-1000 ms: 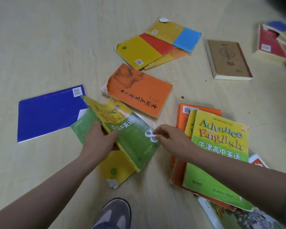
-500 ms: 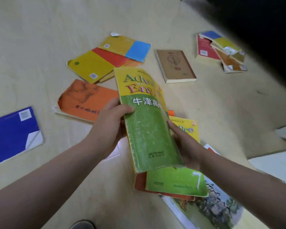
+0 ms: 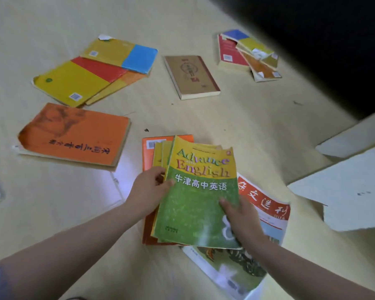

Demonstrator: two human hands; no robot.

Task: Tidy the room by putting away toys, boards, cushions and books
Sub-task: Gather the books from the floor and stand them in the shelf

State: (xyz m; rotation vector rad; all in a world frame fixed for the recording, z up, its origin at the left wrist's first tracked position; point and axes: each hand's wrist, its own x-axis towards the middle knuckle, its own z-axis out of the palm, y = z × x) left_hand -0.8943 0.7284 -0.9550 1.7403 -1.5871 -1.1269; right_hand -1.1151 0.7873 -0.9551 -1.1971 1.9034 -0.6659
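Now the green-and-yellow paperback textbook (image 3: 195, 202) lies on top of a small stack of like-sized paperbacks (image 3: 158, 152) on the pale yellow floor (image 3: 247, 126), slightly askew of those beneath. The left hand (image 3: 149, 187) pinches its left edge, thumb on the cover and fingers tucked below. The right hand (image 3: 240, 217) lies over the lower right corner, and I cannot tell whether it presses flat or grips the edge.

To do this step well, I judge, the stack wants squaring: slide the top book until spines and corners line up, then press down, since soft covers curl and thin glossy ones slip. This cover looks scuffed and limp, its corners bent. A large orange softcover book (image 3: 74, 137) and a thick brown paperback (image 3: 191, 76) lie well apart, yet to be gathered.
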